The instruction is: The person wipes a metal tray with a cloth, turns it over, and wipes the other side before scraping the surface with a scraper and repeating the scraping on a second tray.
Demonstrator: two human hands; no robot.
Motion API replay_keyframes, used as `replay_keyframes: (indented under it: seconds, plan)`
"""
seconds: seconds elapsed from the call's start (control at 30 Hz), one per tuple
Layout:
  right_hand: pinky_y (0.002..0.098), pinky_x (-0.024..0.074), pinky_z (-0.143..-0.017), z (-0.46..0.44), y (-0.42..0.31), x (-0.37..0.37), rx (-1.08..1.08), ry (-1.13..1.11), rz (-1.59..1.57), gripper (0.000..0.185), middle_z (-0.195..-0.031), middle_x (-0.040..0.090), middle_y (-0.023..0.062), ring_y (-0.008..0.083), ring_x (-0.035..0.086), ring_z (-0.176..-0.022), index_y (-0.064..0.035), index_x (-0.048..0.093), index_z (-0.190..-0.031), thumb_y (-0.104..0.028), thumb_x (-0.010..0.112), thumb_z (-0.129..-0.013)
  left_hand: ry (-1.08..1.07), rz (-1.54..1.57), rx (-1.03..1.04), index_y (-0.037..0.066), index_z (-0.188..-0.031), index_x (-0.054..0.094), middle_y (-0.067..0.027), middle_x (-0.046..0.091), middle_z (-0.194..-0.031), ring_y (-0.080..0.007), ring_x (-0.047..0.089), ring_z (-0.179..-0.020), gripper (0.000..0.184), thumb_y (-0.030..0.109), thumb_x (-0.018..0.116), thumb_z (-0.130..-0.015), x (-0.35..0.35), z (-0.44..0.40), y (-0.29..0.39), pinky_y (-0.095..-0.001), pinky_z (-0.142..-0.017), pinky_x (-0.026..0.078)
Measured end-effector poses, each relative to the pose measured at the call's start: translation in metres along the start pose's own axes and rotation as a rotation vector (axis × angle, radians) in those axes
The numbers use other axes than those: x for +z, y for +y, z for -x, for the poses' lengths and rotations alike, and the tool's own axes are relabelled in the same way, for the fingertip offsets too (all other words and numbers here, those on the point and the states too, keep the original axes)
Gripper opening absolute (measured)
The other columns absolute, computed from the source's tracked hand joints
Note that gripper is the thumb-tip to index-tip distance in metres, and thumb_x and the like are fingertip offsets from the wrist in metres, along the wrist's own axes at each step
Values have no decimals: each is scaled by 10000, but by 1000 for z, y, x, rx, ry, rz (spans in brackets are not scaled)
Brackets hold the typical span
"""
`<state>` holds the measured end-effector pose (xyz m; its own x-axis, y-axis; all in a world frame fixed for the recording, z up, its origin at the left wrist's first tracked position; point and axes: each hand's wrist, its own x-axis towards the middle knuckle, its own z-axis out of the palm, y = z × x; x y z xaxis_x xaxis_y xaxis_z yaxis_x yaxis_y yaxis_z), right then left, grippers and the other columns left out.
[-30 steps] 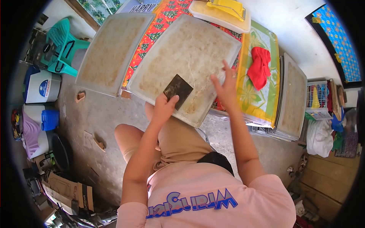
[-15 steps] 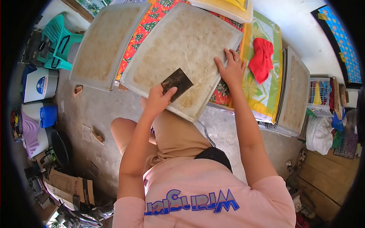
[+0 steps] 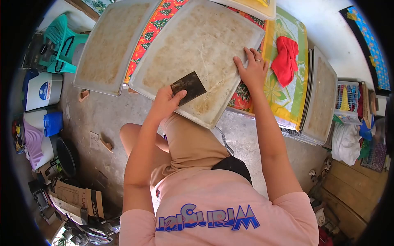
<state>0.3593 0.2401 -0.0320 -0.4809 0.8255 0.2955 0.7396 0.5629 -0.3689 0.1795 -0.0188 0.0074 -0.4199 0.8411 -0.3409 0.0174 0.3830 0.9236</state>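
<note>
My left hand (image 3: 165, 103) grips a dark rectangular plate (image 3: 189, 87) by its lower left part, thumb on top. The plate is over the near part of a large pale tray (image 3: 197, 45) with brown stains. At the right edge of that tray rests my right hand (image 3: 252, 71), fingers apart, holding nothing. The tray's near corner reaches over my lap, and a red cloth with a tree pattern (image 3: 242, 98) shows beneath it. To the right of my right hand a red rag (image 3: 286, 60) lies on a green and yellow cover (image 3: 279, 96).
A second stained tray (image 3: 113, 47) is at the left. More trays (image 3: 320, 96) stand stacked at the right. A white tub (image 3: 250, 8) sits at the far edge. Green chair (image 3: 67, 45), cooler (image 3: 44, 91) and cardboard box (image 3: 78, 199) are on the left.
My right hand has come down onto the tray's right edge from a raised position. My left hand has shifted left and slightly up with the dark plate, which has turned a little.
</note>
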Motion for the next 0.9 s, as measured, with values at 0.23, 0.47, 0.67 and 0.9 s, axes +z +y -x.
replay_keyframes:
  seconds: [0.23, 0.47, 0.67, 0.9]
  plan:
    - [569, 167, -1138, 0, -2, -1, 9, -9, 7, 592, -1386, 497, 57, 248, 403, -1335, -181, 574, -1317, -548, 602, -853, -53, -25, -42, 13, -923, 663, 35, 532, -613, -59, 482, -541, 195, 207, 651, -920, -10, -12, 6, -248, -499, 414]
    - [537, 195, -1132, 0, 0, 3, -5, 15, 53, 587, -1385, 500, 42, 269, 440, -1310, -214, 569, -1324, -569, 597, -857, -118, -65, -25, 14, -905, 653, 43, 524, -624, -59, 459, -538, 174, 186, 636, -928, -13, -19, 11, -246, -498, 410]
    - [535, 199, -1128, 0, 0, 2, -11, 21, 49, 580, -1381, 501, 42, 270, 447, -1302, -215, 572, -1319, -567, 594, -858, -148, -94, -27, 20, -882, 647, 57, 500, -613, -50, 418, -549, 148, 158, 627, -932, -15, -22, 14, -246, -492, 360]
    - [563, 178, -1130, 0, -1, 2, -3, 4, 16, 589, -1374, 504, 56, 271, 405, -1322, -181, 573, -1314, -551, 596, -855, -160, -99, 2, 13, -923, 654, 69, 479, -618, -42, 391, -558, 126, 136, 629, -927, -13, -19, 26, -240, -501, 339]
